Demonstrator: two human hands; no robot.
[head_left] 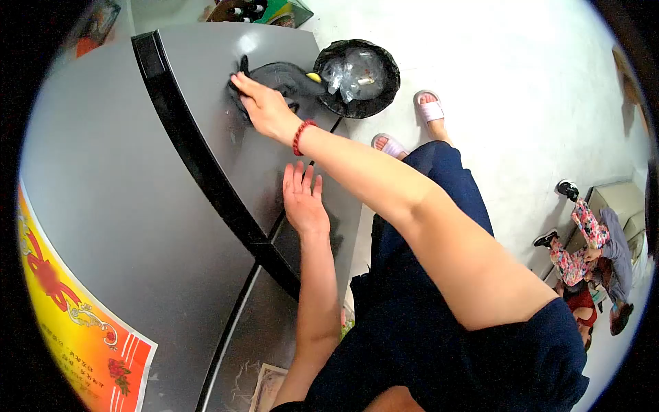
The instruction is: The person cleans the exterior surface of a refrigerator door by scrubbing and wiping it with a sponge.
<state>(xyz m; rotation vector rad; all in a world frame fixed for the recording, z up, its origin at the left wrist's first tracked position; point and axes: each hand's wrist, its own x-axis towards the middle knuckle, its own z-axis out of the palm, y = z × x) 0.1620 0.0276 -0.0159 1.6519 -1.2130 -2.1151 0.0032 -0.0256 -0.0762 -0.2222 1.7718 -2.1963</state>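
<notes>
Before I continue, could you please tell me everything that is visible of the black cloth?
The black cloth looks soft and is bunched in uneven folds, with a thin tip sticking up beyond the fingers. The right hand presses it against the glossy grey refrigerator door, beside the curved black handle strip; part is hidden beneath the hand. Its other end reaches toward the black-lined trash bin; whether they touch is unclear. A yellow spot shows there, perhaps not the cloth's own.
</notes>
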